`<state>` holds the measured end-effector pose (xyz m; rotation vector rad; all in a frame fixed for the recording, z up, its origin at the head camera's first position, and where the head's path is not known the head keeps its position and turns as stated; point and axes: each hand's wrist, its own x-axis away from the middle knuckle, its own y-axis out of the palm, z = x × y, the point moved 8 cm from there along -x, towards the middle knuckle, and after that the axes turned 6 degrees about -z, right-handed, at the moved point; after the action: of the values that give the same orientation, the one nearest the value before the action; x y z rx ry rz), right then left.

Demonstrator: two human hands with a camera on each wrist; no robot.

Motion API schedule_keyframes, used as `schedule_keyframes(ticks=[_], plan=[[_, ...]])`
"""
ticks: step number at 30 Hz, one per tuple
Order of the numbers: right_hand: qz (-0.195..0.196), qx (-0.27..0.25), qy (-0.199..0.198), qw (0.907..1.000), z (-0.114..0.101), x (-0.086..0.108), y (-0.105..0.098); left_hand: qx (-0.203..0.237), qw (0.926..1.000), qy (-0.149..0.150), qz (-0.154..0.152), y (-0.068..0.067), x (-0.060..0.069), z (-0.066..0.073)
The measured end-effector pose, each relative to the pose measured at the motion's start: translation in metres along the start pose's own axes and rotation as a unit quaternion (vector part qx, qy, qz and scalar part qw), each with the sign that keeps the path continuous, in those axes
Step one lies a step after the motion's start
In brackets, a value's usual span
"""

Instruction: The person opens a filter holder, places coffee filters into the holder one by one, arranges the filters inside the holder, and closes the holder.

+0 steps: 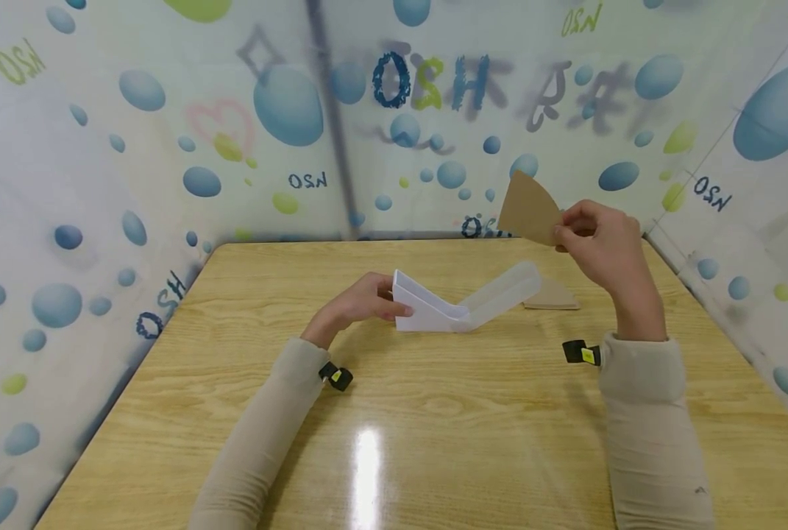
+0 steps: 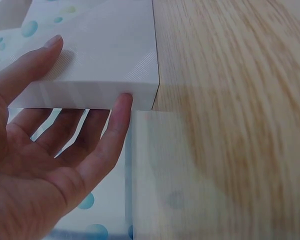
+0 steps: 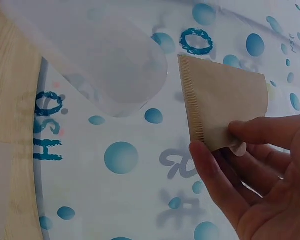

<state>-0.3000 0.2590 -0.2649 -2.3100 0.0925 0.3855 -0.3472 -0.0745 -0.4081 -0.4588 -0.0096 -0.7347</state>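
Observation:
A white box (image 1: pixel 427 313) with a translucent lid (image 1: pixel 502 293) tipped open to the right stands on the table. The left hand (image 1: pixel 367 298) grips the box's left end, thumb on one face and fingers at the edge, as the left wrist view shows with the hand (image 2: pixel 65 145) at the white box (image 2: pixel 105 65). Above the table at the right, the right hand (image 1: pixel 602 243) pinches a brown paper filter (image 1: pixel 529 210) by its corner. In the right wrist view the hand (image 3: pixel 260 170) holds the filter (image 3: pixel 225 102), its crimped edge facing the lid (image 3: pixel 115 65).
More brown paper filters (image 1: pixel 552 296) lie on the wooden table (image 1: pixel 473 427) behind the lid's right end. A patterned sheet (image 1: pixel 394 169) hangs behind the table and along both sides.

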Motion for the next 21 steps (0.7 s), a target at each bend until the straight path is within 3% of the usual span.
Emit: schedule_keyframes(ticks=[21], plan=[[-0.031,0.002,-0.056,0.998,-0.02,0.002,0.011,-0.003,1.0,-0.004,-0.001,0.0,0.001,0.002]])
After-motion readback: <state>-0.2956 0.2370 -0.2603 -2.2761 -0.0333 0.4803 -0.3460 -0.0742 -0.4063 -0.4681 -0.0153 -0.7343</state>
